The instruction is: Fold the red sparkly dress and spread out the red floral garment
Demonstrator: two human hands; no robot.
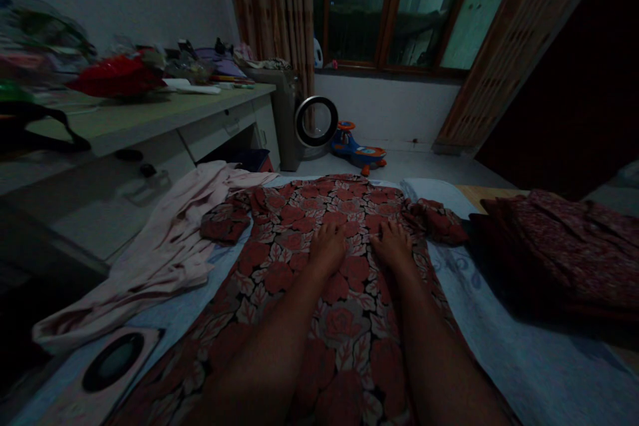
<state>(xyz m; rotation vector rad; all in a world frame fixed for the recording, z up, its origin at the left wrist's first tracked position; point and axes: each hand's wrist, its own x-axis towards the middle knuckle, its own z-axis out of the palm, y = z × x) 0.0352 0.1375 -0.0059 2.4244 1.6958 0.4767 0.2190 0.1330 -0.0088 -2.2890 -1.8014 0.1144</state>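
A dress [344,326] with a red rose and pale leaf print lies spread out, its neckline at the far end and its short sleeves out to both sides. My left hand [328,247] rests flat on its upper middle, fingers stretched forward. On the same cloth, a little to the right, my right hand [393,245] lies with its fingers apart. Neither hand grips anything. Beneath the dress is a light blue bed cover [474,293].
Left of the dress lies a crumpled pale pink garment [170,239]. Folded dark red clothes [574,253] are stacked at the right. Beyond stand a cluttered desk [174,116], a washing machine with its round door [317,121] open, and a blue ride-on toy [357,150].
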